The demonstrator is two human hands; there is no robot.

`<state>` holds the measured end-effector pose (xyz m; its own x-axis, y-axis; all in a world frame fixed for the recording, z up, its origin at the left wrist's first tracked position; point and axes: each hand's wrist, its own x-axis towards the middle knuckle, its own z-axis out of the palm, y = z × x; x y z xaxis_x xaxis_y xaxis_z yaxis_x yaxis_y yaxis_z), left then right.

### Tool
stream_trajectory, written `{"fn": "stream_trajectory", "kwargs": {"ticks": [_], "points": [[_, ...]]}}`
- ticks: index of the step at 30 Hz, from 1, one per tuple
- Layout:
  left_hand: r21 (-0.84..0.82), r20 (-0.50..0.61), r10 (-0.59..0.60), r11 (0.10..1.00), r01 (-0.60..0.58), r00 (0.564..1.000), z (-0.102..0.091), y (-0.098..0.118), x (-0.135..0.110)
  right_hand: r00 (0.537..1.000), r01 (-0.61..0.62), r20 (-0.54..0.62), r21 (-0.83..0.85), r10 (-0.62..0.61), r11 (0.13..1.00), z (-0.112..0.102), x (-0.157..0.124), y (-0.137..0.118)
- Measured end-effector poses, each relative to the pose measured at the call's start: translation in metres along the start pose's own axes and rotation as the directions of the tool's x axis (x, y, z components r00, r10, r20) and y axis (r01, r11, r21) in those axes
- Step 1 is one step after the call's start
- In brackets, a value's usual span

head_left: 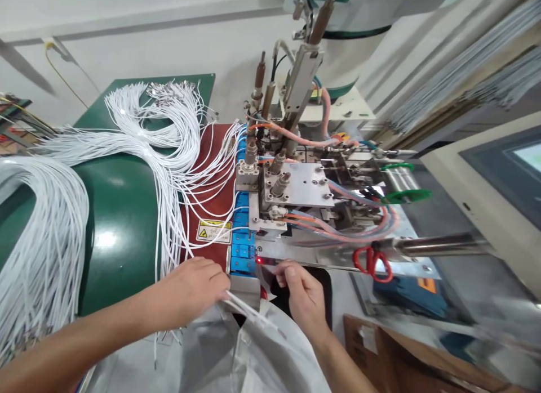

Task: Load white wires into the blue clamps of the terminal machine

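Note:
My left hand [194,289] is closed around white cables [247,307], whose ends stick out to the right of its fingers. It sits in front of the blue clamp strip [243,252] at the machine's edge. My right hand [305,297] is curled, with thumb and forefinger pinched together, just right of that strip and a small red light [259,260]. Whatever those fingertips may hold is too small to make out. Several thin white cables run from the large bundle [169,173] into the blue clamps along the machine [300,182].
Another thick cable bundle [46,230] lies on the green table [116,230] at left. A warning label [214,232] marks the red-brown surface. Red-handled scissors [372,263], a green-rimmed spool [403,184] and a screen [507,162] are at right. A cardboard box [380,353] stands below.

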<state>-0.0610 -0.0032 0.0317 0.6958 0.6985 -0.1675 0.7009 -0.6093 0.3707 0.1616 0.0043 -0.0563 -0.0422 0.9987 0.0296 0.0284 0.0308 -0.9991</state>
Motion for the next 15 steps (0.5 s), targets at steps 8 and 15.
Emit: {"fn": "stream_trajectory", "kwargs": {"ticks": [8,15], "points": [[-0.353,-0.142,-0.309,0.903,0.243,0.940,0.020,0.000,0.005,0.991,0.052,0.104,0.251,-0.081,0.966,-0.005,-0.009,-0.005],[-0.415,-0.266,-0.295,0.894,0.167,0.918,0.038,0.018,0.028,0.995,0.096,0.048,-0.069,-0.093,0.993,0.005,0.002,-0.030]]}}
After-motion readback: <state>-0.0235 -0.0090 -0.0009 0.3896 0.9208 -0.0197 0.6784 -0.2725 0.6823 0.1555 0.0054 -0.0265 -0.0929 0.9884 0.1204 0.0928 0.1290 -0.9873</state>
